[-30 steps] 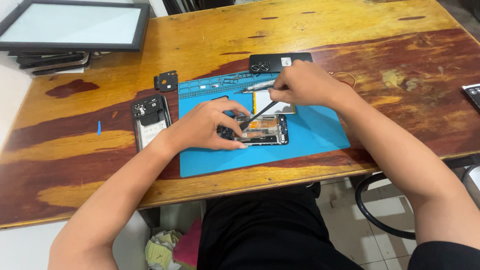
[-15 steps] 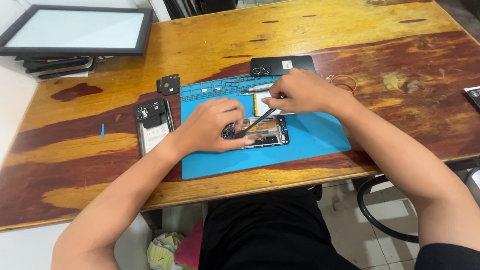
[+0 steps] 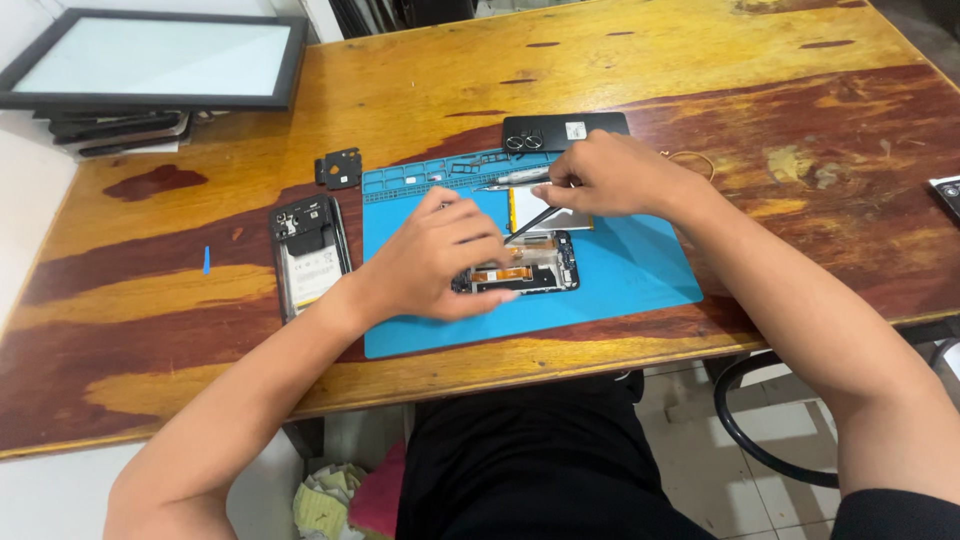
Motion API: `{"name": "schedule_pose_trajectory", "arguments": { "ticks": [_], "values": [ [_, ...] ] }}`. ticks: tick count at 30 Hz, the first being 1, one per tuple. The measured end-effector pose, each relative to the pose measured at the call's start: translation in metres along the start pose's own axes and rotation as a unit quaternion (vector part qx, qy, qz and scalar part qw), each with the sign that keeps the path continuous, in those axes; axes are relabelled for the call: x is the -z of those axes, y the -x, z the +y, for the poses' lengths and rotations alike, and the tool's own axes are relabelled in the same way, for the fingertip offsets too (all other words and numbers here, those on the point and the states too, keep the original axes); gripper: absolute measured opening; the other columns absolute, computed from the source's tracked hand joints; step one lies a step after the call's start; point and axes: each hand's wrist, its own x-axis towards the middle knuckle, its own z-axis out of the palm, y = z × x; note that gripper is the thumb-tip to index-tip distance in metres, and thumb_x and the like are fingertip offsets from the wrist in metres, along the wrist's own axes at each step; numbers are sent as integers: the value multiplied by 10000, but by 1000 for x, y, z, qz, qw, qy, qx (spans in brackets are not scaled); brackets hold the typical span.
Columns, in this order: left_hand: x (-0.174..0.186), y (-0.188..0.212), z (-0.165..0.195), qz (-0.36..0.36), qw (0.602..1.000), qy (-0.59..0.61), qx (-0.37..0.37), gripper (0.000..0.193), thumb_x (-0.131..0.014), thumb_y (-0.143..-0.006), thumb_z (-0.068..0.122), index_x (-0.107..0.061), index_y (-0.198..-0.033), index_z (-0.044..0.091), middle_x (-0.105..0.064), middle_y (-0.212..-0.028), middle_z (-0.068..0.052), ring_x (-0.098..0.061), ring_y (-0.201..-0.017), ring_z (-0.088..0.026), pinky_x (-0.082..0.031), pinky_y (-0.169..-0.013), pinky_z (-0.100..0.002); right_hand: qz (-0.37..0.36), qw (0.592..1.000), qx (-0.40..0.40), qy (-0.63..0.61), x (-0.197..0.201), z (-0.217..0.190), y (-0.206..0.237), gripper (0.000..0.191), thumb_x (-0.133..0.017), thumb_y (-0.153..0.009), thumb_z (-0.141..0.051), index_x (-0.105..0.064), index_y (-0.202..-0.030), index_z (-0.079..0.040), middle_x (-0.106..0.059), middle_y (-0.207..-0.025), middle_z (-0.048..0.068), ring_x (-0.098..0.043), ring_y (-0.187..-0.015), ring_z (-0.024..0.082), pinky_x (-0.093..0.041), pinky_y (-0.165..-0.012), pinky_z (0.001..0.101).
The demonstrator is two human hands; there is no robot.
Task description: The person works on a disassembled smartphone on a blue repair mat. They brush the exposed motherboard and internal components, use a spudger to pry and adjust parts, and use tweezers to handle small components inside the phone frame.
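- Left hand: pressed flat, steadying opened phone on blue mat.
- Right hand: gripping tweezers, tips inside.
- Done: back cover off; internals remain.

- The left hand has slid further over the opened phone on the blue mat, now covering its left end.
- The right hand has tipped its thin dark tool lower, the tip now reaching down beside the left fingers.
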Motion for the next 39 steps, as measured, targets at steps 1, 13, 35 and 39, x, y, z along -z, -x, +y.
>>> {"name": "schedule_pose_trajectory", "arguments": {
  "ticks": [1,13,35,39],
  "values": [
    [4,-3,7,0,1000,12,-12,326,-840,-855,344,-681,-1021,113,-626,-945,-30,-605,-931,-239,-406,-926,-415,0,1000,6,-2,-1,0,0,393,-629,-927,-454,-780,-830,-105,-640,-568,170,-632,-545,367,-488,-572,477],
    [-2,-52,142,34,798,594,-94,377,-827,-812,333,-695,-1118,158,-622,-1151,-49,-578,-1097,-219,-419,-992,-371,-21,1000,-13,6,-7,2,-9,431,-596,-954,-463,-808,-958,-87,-708,-663,187,-682,-628,368,-519,-641,480],
    [-17,-33,129,23,760,639,-121,298,-814,-862,302,-684,-1080,147,-638,-1146,-40,-602,-1095,-193,-457,-986,-347,-56,995,-74,-36,0,29,-13,321,-737,-837,-335,-787,-880,-21,-670,-596,129,-596,-513,236,-480,-554,422],
    [-17,-30,127,22,761,638,-119,284,-812,-871,296,-682,-1074,145,-641,-1145,-38,-606,-1095,-188,-463,-985,-343,-78,988,-132,-2,4,31,-14,355,-743,-880,-340,-786,-835,10,-652,-591,182,-582,-547,263,-481,-576,436]
  ]
}}
